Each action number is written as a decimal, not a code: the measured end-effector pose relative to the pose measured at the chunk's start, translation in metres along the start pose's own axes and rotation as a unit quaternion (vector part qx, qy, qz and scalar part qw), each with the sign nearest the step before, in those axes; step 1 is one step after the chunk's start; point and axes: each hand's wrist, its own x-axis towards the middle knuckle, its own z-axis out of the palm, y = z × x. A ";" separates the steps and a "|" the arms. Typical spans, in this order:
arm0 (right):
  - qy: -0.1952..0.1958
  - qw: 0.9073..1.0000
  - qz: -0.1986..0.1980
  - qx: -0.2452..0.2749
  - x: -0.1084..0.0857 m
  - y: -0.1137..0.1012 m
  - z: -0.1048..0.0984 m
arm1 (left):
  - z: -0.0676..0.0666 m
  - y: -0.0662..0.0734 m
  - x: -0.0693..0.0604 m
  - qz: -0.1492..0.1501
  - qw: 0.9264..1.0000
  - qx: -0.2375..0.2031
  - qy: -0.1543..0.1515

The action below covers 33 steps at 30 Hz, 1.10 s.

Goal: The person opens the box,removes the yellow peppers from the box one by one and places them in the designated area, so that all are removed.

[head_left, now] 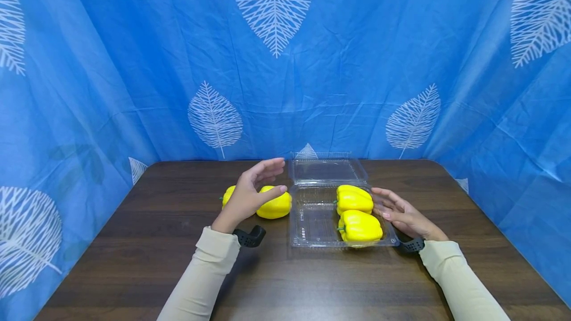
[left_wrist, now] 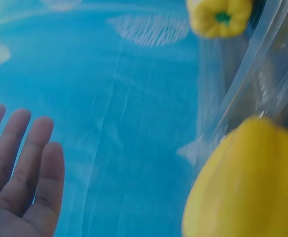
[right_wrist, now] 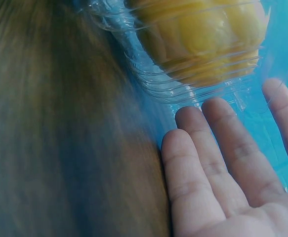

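Observation:
A clear plastic container (head_left: 314,219) lies on the table, its lid (head_left: 327,170) folded back behind it. Two yellow peppers, one at the back (head_left: 354,199) and one at the front (head_left: 360,227), sit in its right half. My right hand (head_left: 408,216) is at the container's right side, fingers relaxed; in the right wrist view the fingertips (right_wrist: 213,106) are beside its clear wall, contact unclear. My left hand (head_left: 250,194) is raised, fingers apart and holding nothing, over two more yellow peppers left of the container: one (head_left: 274,203) near its wall, the other (head_left: 228,195) partly hidden behind the hand.
The dark wooden table (head_left: 285,281) extends in front of the container and to both sides. A blue cloth (head_left: 312,88) with white leaf shapes hangs behind the table and along both sides. Each wrist carries a black band.

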 end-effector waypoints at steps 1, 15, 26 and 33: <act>0.001 1.000 0.001 -0.001 0.000 0.000 0.000 | 0.005 0.000 0.000 0.001 1.000 -0.004 -0.003; 0.000 1.000 -0.002 0.004 0.000 0.003 0.000 | 0.062 -0.003 -0.007 -0.020 0.997 -0.020 -0.065; -0.015 1.000 -0.016 0.006 0.000 0.006 -0.001 | 0.092 -0.006 -0.010 -0.028 0.995 -0.016 -0.095; -0.010 1.000 -0.013 0.001 0.000 0.007 0.000 | 0.106 -0.012 -0.010 -0.027 0.993 0.026 -0.114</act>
